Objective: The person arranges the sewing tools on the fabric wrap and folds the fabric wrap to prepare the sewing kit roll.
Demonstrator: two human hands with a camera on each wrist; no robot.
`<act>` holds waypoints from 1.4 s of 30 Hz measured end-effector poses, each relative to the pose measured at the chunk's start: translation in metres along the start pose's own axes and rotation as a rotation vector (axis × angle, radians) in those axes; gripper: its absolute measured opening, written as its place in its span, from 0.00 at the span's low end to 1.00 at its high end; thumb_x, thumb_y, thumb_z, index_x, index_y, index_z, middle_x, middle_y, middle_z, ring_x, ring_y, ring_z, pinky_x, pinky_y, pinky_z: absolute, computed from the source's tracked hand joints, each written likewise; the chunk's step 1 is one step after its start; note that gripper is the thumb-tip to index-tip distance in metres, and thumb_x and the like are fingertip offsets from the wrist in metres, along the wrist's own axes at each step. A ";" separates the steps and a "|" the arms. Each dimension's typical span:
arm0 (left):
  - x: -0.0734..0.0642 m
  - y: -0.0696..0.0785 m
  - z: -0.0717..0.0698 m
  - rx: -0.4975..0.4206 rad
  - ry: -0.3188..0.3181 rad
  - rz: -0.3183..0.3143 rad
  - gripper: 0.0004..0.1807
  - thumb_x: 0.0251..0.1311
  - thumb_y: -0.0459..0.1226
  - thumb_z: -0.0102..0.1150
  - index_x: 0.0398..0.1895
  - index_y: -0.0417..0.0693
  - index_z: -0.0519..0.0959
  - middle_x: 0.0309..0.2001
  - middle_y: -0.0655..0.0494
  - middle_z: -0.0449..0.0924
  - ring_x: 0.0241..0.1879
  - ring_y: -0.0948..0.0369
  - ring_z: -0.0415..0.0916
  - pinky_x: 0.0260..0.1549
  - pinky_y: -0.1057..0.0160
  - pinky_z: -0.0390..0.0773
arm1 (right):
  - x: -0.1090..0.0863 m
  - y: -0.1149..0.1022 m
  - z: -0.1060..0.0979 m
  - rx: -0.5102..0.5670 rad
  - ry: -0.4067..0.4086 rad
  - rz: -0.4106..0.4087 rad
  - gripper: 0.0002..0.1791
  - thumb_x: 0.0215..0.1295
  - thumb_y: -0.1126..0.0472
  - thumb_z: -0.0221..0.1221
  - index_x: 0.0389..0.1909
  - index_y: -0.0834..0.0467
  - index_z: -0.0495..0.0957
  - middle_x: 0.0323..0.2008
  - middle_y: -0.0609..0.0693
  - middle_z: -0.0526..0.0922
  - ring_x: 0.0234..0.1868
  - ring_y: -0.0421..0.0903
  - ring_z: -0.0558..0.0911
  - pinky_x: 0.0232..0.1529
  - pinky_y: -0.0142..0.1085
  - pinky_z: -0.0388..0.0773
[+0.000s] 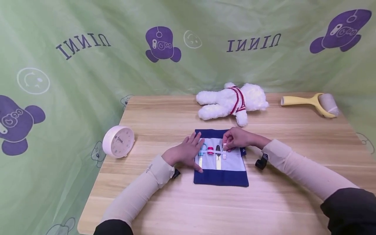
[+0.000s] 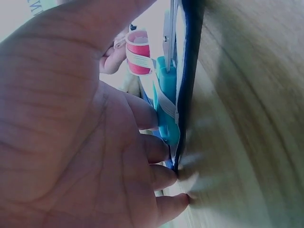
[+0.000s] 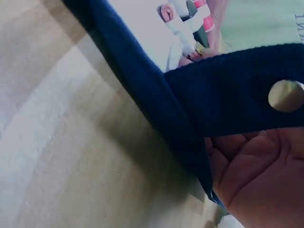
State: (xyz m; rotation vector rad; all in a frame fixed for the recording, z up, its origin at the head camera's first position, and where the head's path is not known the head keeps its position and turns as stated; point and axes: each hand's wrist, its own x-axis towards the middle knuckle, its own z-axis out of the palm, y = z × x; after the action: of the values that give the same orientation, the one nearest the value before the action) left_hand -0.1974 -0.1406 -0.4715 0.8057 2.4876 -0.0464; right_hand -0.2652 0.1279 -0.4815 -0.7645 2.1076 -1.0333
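A navy sewing pouch (image 1: 221,178) lies unfolded on the table, its pale lining facing up. An elastic band runs across teal-handled scissors (image 1: 201,152), a red thread spool (image 1: 210,150), a dark-and-pale slender tool (image 1: 218,157) and a rolled pink-and-white tape (image 1: 224,156). My left hand (image 1: 188,150) rests with spread fingers on the pouch's left edge, beside the scissors. At the band's right end, my right hand (image 1: 237,138) pinches the upper end of the rolled tape. In the right wrist view a strap with a snap button (image 3: 286,96) partly hides that hand.
Behind the pouch lies a white plush bear (image 1: 220,101) in a red-striped sweater. A yellow-handled lint roller (image 1: 305,101) is at the back right, and a round pink clock (image 1: 118,142) stands at the left. A green printed curtain (image 1: 205,71) surrounds the wooden table (image 1: 164,124).
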 end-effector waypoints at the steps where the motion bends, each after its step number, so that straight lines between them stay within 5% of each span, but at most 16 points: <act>1: 0.000 0.000 0.000 -0.004 0.003 0.000 0.72 0.45 0.74 0.63 0.82 0.45 0.38 0.82 0.43 0.22 0.81 0.45 0.21 0.79 0.44 0.39 | 0.000 0.000 0.000 -0.025 -0.002 -0.015 0.04 0.60 0.67 0.68 0.30 0.63 0.82 0.25 0.55 0.88 0.26 0.41 0.85 0.28 0.30 0.80; 7: 0.000 0.000 0.001 -0.029 0.005 0.007 0.71 0.45 0.73 0.63 0.82 0.45 0.38 0.82 0.44 0.22 0.81 0.45 0.21 0.79 0.43 0.38 | -0.004 0.002 -0.001 -0.223 0.074 -0.117 0.05 0.64 0.59 0.67 0.30 0.56 0.87 0.23 0.45 0.83 0.22 0.32 0.73 0.26 0.26 0.70; 20: 0.005 -0.001 0.004 0.014 0.002 -0.014 0.72 0.45 0.74 0.62 0.82 0.47 0.37 0.82 0.45 0.21 0.81 0.45 0.20 0.80 0.44 0.39 | -0.002 -0.001 0.002 -0.203 0.029 -0.103 0.06 0.62 0.60 0.68 0.30 0.58 0.89 0.23 0.49 0.87 0.22 0.31 0.72 0.26 0.24 0.68; 24: 0.004 -0.001 0.002 0.024 -0.009 -0.021 0.72 0.44 0.76 0.61 0.82 0.47 0.38 0.82 0.45 0.23 0.81 0.45 0.21 0.80 0.44 0.40 | -0.008 -0.007 0.001 -0.292 0.063 -0.146 0.06 0.63 0.59 0.67 0.33 0.57 0.89 0.26 0.47 0.87 0.24 0.31 0.74 0.27 0.25 0.71; 28: 0.005 -0.006 -0.002 0.003 0.045 0.007 0.66 0.51 0.76 0.54 0.82 0.46 0.44 0.83 0.45 0.34 0.82 0.45 0.31 0.78 0.41 0.44 | -0.039 -0.023 0.000 -0.531 0.341 -0.304 0.05 0.63 0.62 0.67 0.37 0.57 0.89 0.31 0.45 0.88 0.30 0.33 0.79 0.33 0.30 0.78; 30: 0.007 -0.012 -0.005 -0.027 0.143 0.037 0.56 0.60 0.71 0.50 0.80 0.45 0.51 0.81 0.45 0.48 0.81 0.47 0.44 0.77 0.40 0.49 | -0.065 -0.032 0.004 -0.617 0.497 -0.373 0.04 0.62 0.63 0.67 0.36 0.56 0.88 0.32 0.45 0.88 0.32 0.35 0.82 0.34 0.33 0.80; 32: 0.008 -0.021 -0.009 -0.047 0.266 0.077 0.43 0.69 0.63 0.47 0.77 0.44 0.60 0.77 0.46 0.61 0.78 0.49 0.56 0.76 0.43 0.56 | -0.090 -0.038 0.015 -0.672 0.554 -0.425 0.04 0.63 0.63 0.66 0.37 0.55 0.87 0.34 0.45 0.88 0.34 0.38 0.84 0.37 0.36 0.83; 36: 0.010 -0.040 -0.014 -0.050 0.375 0.164 0.25 0.76 0.43 0.46 0.72 0.44 0.69 0.74 0.50 0.68 0.75 0.54 0.63 0.75 0.52 0.62 | -0.131 -0.034 0.054 -0.780 0.435 -0.448 0.14 0.67 0.53 0.64 0.47 0.56 0.85 0.45 0.49 0.89 0.44 0.43 0.88 0.45 0.39 0.86; 42: 0.017 -0.054 -0.015 0.059 0.280 0.266 0.24 0.76 0.36 0.42 0.73 0.45 0.68 0.77 0.52 0.62 0.76 0.54 0.61 0.73 0.54 0.64 | -0.163 -0.010 0.099 -1.000 0.306 -0.401 0.29 0.66 0.42 0.62 0.58 0.59 0.81 0.57 0.54 0.83 0.55 0.48 0.84 0.52 0.44 0.83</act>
State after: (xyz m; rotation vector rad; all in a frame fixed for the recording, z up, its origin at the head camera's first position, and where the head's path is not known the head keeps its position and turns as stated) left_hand -0.2460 -0.1733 -0.4737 1.2357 2.6204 0.0941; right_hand -0.0876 0.1984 -0.4707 -1.6244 2.8012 -0.1881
